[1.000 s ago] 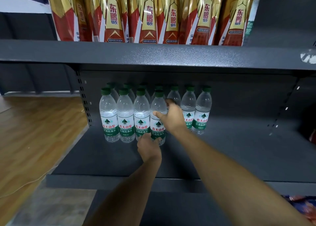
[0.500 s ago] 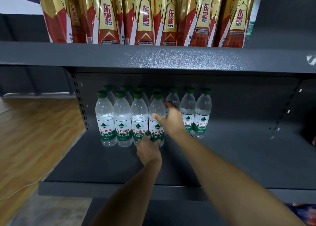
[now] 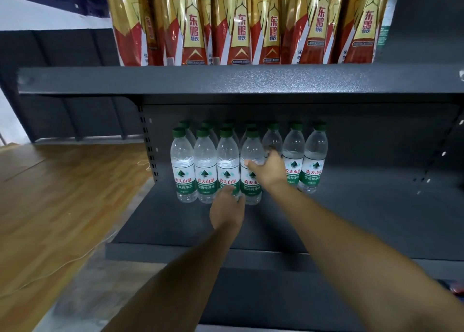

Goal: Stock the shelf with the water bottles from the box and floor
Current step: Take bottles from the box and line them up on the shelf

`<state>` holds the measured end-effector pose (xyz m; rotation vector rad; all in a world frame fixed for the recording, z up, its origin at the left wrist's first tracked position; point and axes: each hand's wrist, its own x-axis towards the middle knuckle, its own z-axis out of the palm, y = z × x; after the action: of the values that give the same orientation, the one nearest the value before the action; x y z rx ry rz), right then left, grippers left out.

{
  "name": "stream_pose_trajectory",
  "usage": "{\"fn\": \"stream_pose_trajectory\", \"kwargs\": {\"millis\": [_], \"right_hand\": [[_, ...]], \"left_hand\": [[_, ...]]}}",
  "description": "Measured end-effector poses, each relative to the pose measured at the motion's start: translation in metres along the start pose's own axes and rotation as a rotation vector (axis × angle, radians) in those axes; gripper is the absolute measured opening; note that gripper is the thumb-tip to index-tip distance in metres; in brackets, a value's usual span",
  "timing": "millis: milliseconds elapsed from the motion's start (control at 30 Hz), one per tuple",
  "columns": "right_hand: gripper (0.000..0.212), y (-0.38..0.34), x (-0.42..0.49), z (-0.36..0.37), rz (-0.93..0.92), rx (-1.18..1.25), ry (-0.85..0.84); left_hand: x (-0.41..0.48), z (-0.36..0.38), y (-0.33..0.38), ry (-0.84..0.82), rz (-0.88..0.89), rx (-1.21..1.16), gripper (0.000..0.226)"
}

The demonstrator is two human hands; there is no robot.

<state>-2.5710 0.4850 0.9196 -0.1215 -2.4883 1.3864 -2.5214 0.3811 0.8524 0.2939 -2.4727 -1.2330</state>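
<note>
Clear plastic water bottles (image 3: 227, 166) with green caps stand in two rows at the left end of the dark metal shelf (image 3: 364, 218), the front row of four close against the back row. The person's right hand (image 3: 270, 171) is wrapped around the upper body of the fourth front bottle (image 3: 251, 178), thumb on its front and fingers behind it. The left hand (image 3: 227, 211) sits low at the foot of the third and fourth bottles, fingers curled against their bases; whether it really grips one or only steadies it, I cannot tell.

The danger I see is a knock. The bottles stand tall and narrow and touch each other, so a push from either hand could tip one into its neighbours and a whole row may fall. The right wrist lies just beside the two bottles (image 3: 302, 160) at the right of the group, and if the hand pulls out carelessly it may catch them.

Above, the upper shelf (image 3: 226, 80) holds red and gold drink packs (image 3: 241, 25), and its front edge hangs low over the caps, so there is little room to lift a bottle straight up. To the right the shelf is bare. The wooden floor (image 3: 55, 206) at the left carries a thin pale cable (image 3: 75, 261). No box is visible.
</note>
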Motion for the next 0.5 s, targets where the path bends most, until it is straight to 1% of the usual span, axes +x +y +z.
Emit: {"fn": "stream_pose_trajectory", "kwargs": {"millis": [67,167,233,333,500], "right_hand": [[0.068,-0.002,-0.015,0.006,0.023,-0.011,0.051],[0.078,-0.002,-0.041,0.013,0.003,-0.022,0.064],[0.077,-0.004,-0.058,0.017,-0.014,-0.020,0.050],[0.073,-0.010,-0.081,0.023,-0.013,-0.052,0.038],[0.065,-0.028,-0.135,0.038,0.047,-0.025,0.055]], "left_hand": [[0.001,-0.012,-0.005,0.006,0.015,-0.040,0.028],[-0.003,-0.027,-0.015,-0.003,0.031,-0.053,0.037],[-0.008,-0.036,-0.023,-0.027,0.064,-0.041,0.042],[-0.019,-0.052,-0.035,-0.054,0.132,-0.020,0.043],[-0.041,-0.091,-0.059,-0.101,0.244,0.009,0.034]]}}
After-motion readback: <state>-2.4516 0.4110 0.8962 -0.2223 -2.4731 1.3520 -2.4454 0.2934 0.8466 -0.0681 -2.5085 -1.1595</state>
